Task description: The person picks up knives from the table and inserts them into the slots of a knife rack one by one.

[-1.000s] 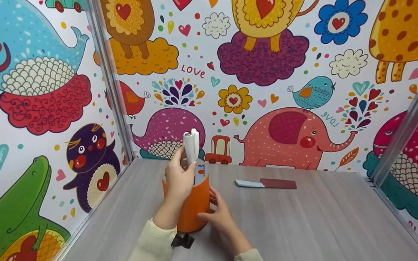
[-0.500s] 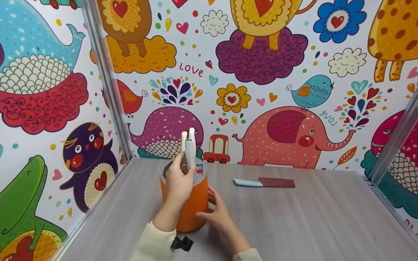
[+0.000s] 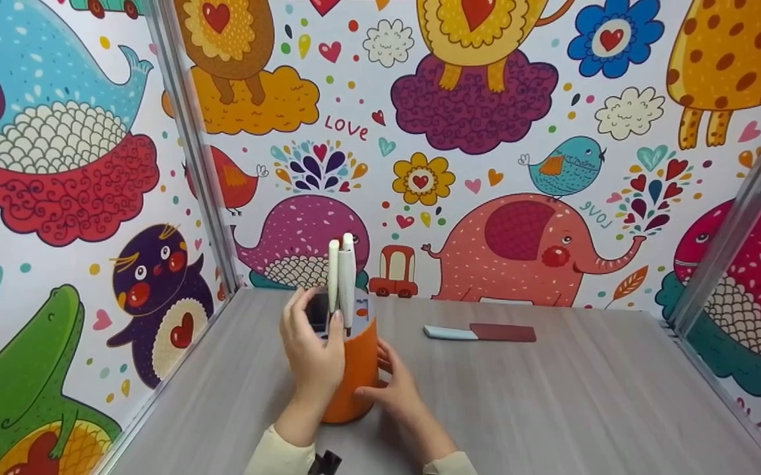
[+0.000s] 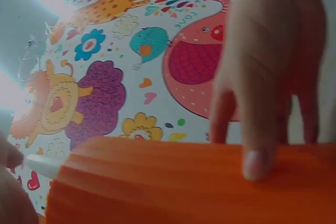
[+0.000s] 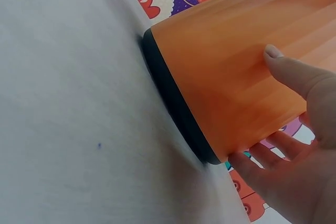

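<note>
An orange knife holder (image 3: 359, 376) with a dark base stands upright on the table. White knife handles (image 3: 346, 280) rise close together from its top; the blades are hidden inside. My left hand (image 3: 314, 359) is at the holder's left rim, fingers spread from the thumb, and the thumb tip is beside the handles. Whether that thumb touches a handle I cannot tell. My right hand (image 3: 401, 390) holds the holder's right side low down, thumb on the near face and fingers round behind, as the right wrist view also shows. Right of the holder lies a cleaver (image 3: 479, 332) with a white handle and brownish-red blade.
The grey wood-grain table (image 3: 552, 402) is bounded by printed cartoon panels at the back and sides. Metal posts (image 3: 189, 158) stand at the corners. A black piece (image 3: 326, 462) sits at my left sleeve.
My left hand has loosened from the white handles and shifted left and down to the rim. The handles now stand in the holder. The right hand keeps its hold; the cleaver lies unmoved.
</note>
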A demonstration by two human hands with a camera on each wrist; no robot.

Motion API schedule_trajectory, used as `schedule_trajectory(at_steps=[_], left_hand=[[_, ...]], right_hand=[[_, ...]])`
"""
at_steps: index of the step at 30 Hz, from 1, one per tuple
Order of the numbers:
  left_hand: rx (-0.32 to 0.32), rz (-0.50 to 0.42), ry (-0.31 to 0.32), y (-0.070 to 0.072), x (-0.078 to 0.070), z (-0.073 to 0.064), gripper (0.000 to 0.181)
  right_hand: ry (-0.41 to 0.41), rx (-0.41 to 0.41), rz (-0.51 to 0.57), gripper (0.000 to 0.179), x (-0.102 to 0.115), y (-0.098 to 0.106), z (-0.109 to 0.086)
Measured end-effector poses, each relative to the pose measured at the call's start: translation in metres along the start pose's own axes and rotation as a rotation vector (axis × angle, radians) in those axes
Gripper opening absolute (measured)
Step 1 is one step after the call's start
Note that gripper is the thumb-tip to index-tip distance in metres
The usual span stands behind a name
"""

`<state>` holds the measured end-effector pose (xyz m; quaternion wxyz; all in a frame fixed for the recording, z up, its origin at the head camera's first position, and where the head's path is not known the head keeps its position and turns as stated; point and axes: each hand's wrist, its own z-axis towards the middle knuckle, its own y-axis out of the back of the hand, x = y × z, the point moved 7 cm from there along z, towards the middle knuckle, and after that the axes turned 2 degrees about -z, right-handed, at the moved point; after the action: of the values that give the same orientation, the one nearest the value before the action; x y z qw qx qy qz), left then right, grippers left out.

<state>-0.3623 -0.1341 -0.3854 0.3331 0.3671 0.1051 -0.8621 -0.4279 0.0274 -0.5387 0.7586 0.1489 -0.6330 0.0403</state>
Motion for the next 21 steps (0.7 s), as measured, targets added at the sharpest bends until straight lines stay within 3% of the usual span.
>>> schedule_trajectory(at_steps=[3, 6, 13, 21], left_hand=[[-0.061, 0.041, -0.122, 0.010, 0.017, -0.008, 0.068], [-0.040, 0.032, -0.147, 0.015, 0.040, -0.012, 0.088], [0.141, -0.046, 0.058, 0.012, 0.092, -0.018, 0.121], [0.279, -0.035, 0.219, 0.011, 0.111, -0.028, 0.134]], right_hand=[[0.001, -0.006, -0.011, 0.097, 0.000, -0.001, 0.000], [-0.013, -0.008, -0.014, 0.096, -0.001, -0.002, 0.000], [-0.029, -0.006, -0.018, 0.097, -0.002, 0.000, 0.000], [-0.032, -0.003, 0.021, 0.096, -0.003, -0.002, -0.002]])
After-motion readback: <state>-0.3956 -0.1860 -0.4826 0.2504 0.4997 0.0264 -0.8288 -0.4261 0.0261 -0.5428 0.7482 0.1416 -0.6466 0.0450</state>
